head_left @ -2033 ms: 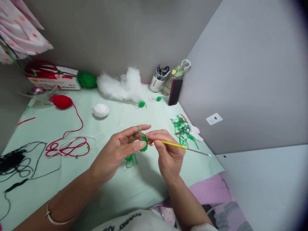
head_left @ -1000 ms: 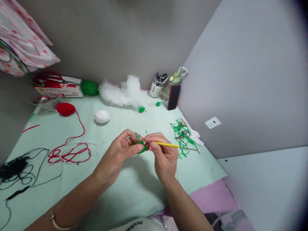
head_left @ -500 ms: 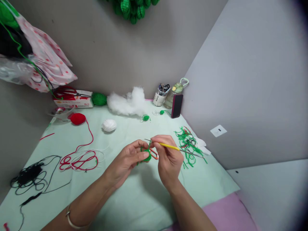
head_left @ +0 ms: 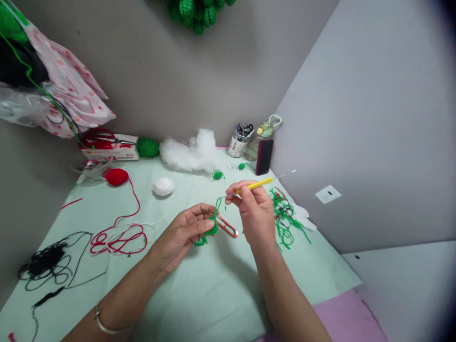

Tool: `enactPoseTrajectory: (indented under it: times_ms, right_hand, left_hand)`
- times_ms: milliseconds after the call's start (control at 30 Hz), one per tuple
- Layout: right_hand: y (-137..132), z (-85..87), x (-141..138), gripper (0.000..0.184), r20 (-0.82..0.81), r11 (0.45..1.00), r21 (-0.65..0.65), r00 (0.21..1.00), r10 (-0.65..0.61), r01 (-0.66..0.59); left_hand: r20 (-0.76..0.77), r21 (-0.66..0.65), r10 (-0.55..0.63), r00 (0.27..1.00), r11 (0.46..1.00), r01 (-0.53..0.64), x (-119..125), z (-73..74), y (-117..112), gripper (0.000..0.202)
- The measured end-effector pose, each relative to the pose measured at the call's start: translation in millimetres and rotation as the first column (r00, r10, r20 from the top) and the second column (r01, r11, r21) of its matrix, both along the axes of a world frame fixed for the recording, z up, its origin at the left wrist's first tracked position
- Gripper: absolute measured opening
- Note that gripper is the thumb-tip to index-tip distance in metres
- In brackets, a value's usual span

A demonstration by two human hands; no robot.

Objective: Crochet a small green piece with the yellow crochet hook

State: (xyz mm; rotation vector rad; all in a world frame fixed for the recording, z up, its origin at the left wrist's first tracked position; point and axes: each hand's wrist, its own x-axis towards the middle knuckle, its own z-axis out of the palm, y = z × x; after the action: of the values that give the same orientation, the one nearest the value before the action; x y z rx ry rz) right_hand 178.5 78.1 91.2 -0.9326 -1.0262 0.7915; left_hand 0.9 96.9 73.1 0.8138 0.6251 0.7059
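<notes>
My left hand (head_left: 181,235) is closed on a small green crochet piece (head_left: 211,229), pinched between thumb and fingers above the pale green table cover (head_left: 199,289). A pair of red-handled thread snips (head_left: 228,226) sits just right of the piece, near my ring finger. My right hand (head_left: 254,213) is closed on a yellow-handled crochet hook (head_left: 254,185), raised up and away from the piece. A strand of green yarn (head_left: 217,207) runs from the hook's tip down to the piece.
A tangle of green yarn scraps (head_left: 285,213) lies to the right. Red yarn ball (head_left: 117,176), white yarn ball (head_left: 163,186), green yarn ball (head_left: 148,147), white stuffing (head_left: 190,153), a jar (head_left: 239,141), bottle (head_left: 259,137) and phone (head_left: 264,156) stand at the back. Black yarn (head_left: 44,261) lies left.
My right hand has lifted the hook up and away from the green piece, drawing a strand of yarn out. The view tilted upward over the earlier frames.
</notes>
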Motion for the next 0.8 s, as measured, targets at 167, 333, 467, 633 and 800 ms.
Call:
enactPoseTrajectory:
  times_ms: [167,333,467,633,800]
  right_hand:
    - [1,-3.5,22,0.019,-0.212,0.975,-0.104,0.962,0.173,-0.198]
    - [-12,-13.9,41,0.026,0.121,0.710,-0.456,0.753,0.647,-0.537]
    - [-7,-15.5,33,0.025,0.405,0.774,-0.557,0.715,0.570,-0.302]
    - [15,-25.1,10,0.028,0.241,0.891,-0.401,0.913,0.328,-0.214]
    - [21,-37.1,12,0.029,-0.015,0.841,-0.384,0.914,0.407,-0.381]
  left_hand:
    - [-0.046,0.025,0.193,0.980,0.981,-0.192,-7,-7.9,18,0.034]
    - [-0.076,0.066,0.247,0.966,0.968,-0.243,-11,-14.4,29,0.033]
    - [-0.120,0.122,0.238,0.964,0.967,-0.223,-8,-18.3,27,0.027]
    - [-0.188,0.224,0.183,0.965,0.965,-0.139,-2,-23.6,21,0.017]
    - [-0.272,0.309,0.146,0.951,0.949,-0.058,-4,-30.1,27,0.017]
